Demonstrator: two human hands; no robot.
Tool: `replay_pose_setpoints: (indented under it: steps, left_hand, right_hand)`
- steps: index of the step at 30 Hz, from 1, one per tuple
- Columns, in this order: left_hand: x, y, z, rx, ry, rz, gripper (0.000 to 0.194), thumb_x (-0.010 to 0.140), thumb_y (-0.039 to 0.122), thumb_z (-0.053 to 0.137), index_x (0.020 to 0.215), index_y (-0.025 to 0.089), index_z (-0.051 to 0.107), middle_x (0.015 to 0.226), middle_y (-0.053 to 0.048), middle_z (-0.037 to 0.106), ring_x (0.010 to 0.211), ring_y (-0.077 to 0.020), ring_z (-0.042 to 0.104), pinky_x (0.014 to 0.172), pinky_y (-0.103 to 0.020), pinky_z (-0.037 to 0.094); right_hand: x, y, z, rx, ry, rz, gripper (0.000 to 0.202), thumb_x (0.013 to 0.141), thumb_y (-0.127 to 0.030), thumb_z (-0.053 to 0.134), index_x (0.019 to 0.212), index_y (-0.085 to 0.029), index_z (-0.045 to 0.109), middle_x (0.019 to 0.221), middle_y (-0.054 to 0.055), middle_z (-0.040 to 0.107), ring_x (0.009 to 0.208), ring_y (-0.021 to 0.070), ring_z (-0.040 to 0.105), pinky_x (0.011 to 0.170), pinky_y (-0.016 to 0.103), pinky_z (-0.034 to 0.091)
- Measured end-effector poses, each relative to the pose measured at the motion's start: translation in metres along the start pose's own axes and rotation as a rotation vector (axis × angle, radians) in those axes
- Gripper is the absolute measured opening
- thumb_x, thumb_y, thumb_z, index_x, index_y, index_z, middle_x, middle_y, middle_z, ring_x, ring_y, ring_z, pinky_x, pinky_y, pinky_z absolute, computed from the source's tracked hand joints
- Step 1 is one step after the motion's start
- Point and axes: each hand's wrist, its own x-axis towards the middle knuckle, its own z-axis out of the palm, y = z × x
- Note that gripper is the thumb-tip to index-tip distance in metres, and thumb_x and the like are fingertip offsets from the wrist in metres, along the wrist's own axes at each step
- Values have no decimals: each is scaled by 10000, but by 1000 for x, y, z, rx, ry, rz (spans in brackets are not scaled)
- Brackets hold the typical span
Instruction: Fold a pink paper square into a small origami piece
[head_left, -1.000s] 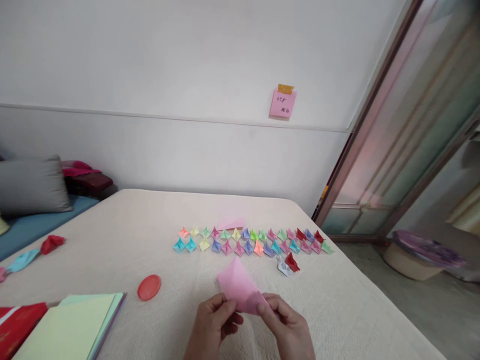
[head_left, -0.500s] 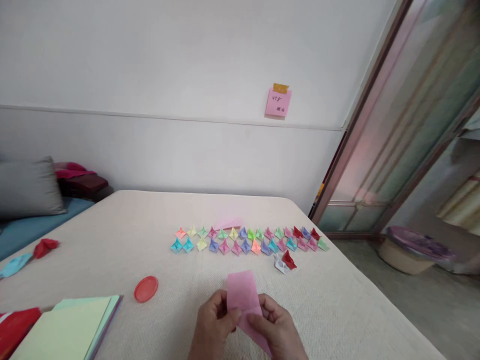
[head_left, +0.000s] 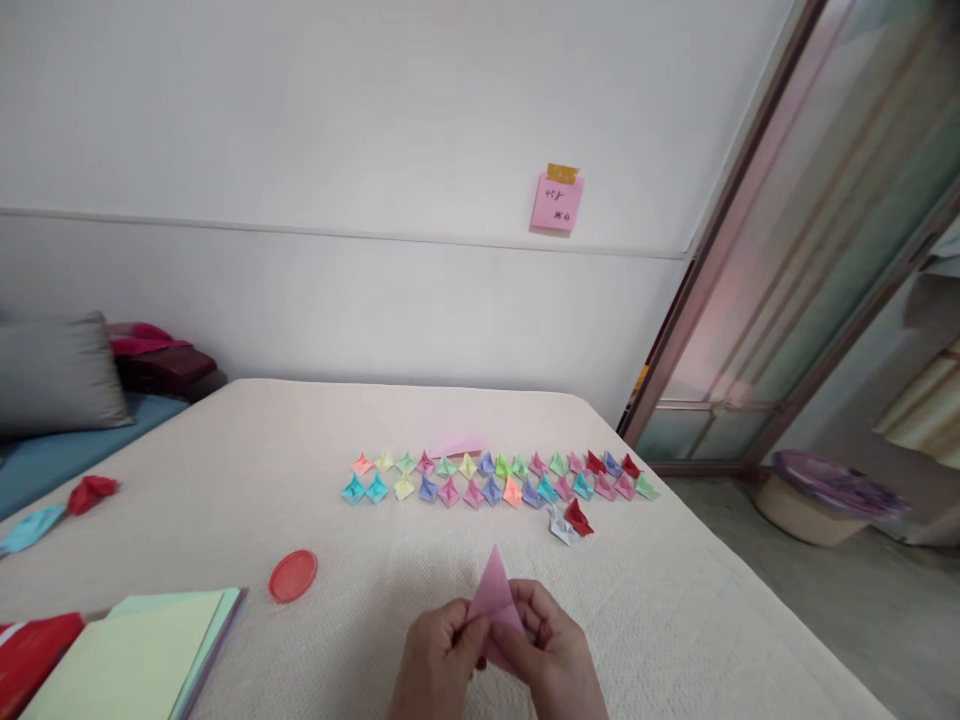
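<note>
Between my two hands is a piece of pink paper (head_left: 493,590), its top showing as a narrow point. My left hand (head_left: 441,655) pinches its lower left side with thumb and fingers. On the right side my right hand (head_left: 551,645) grips it, the thumb lying over the front. The paper's lower part is partly hidden by the thumbs. Beyond the hands, small folded paper pieces in many colours (head_left: 448,491) stand in two long rows. A white folded piece (head_left: 562,526) and a red one (head_left: 577,518) sit just in front of the rows.
A red round lid (head_left: 293,576) lies left of my hands. Nearer the left corner are a stack of coloured paper (head_left: 127,650) and a red packet (head_left: 34,655). Pink paper (head_left: 459,446) lies behind the rows. Red (head_left: 91,494) and light blue (head_left: 31,528) pieces lie far left.
The pink paper, a long strip with a wide flat top before, now comes to a point at the top and looks smaller. Both hands still hold it and have barely moved.
</note>
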Motion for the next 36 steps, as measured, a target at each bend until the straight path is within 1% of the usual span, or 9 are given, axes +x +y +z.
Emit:
replay_pose_setpoints:
  steps: [3, 6, 8, 12, 14, 18, 22, 31, 36]
  left_hand:
    - [1, -1, 1, -140, -33, -83, 370, 795, 448, 524, 620, 134, 608, 474, 20, 499, 429, -115, 438, 444, -228, 311]
    - [1, -1, -1, -286, -47, -104, 447, 771, 521, 566, 633, 107, 659, 407, 42, 455, 366, -81, 361, 406, -213, 247]
    - [1, -3, -3, -408, -60, -114, 432, 767, 504, 605, 668, 95, 699, 400, 42, 466, 360, -64, 351, 404, -203, 224]
    - [-1, -3, -4, -715, -89, -142, 231, 684, 350, 761, 731, 123, 757, 554, -19, 645, 484, -74, 512, 497, -186, 362]
    - [-2, 0, -4, -810, -91, -152, 201, 638, 294, 806, 772, 146, 780, 648, -42, 707, 603, -104, 591, 597, -198, 438]
    - [-5, 9, -3, -917, -90, -144, 165, 623, 243, 818, 770, 172, 795, 716, -49, 759, 705, -132, 649, 708, -217, 490]
    - [-7, 11, -3, -956, -96, -121, 164, 638, 197, 802, 801, 177, 796, 762, -55, 778, 755, -145, 670, 759, -222, 504]
    - [-7, 14, -4, -949, -90, -97, 186, 637, 223, 806, 820, 195, 793, 847, -53, 786, 833, -187, 689, 796, -253, 518]
    - [-7, 14, -4, -920, -50, -103, 204, 620, 247, 813, 814, 186, 795, 853, -76, 782, 854, -220, 688, 809, -287, 521]
  right_hand:
    - [-1, 2, -3, -124, 100, -85, 251, 665, -302, 720, 869, -187, 628, 592, -14, 656, 536, 172, 597, 522, 271, 470]
    - [-4, 1, -6, -375, 210, -235, 180, 717, -270, 670, 880, -198, 646, 725, 30, 704, 659, 206, 644, 603, 290, 512]
    - [-5, 1, -10, -598, 256, -411, 160, 740, -231, 655, 898, -205, 657, 833, 60, 711, 745, 222, 659, 663, 301, 533]
    - [-6, 3, -21, -989, 287, -861, 323, 783, -165, 634, 1103, -182, 595, 1060, 139, 667, 980, 269, 632, 801, 375, 544]
    - [-6, 3, -22, -1090, 339, -985, 392, 786, -147, 636, 1168, -166, 549, 1146, 172, 618, 1056, 291, 594, 828, 419, 537]
    - [-12, 0, -13, -1104, 437, -1067, 309, 804, -119, 605, 1103, -178, 555, 1202, 185, 553, 1080, 315, 554, 809, 475, 519]
    - [-17, -3, -2, -1043, 514, -1141, 204, 817, -95, 573, 987, -206, 596, 1194, 158, 555, 1041, 307, 575, 791, 473, 514]
    - [-17, -4, 2, -1024, 545, -1167, 161, 821, -97, 550, 913, -209, 620, 1148, 150, 594, 1004, 308, 605, 786, 475, 521]
    - [-18, -5, 2, -1026, 553, -1155, 156, 815, -108, 561, 915, -212, 621, 1138, 145, 607, 998, 308, 613, 795, 472, 519]
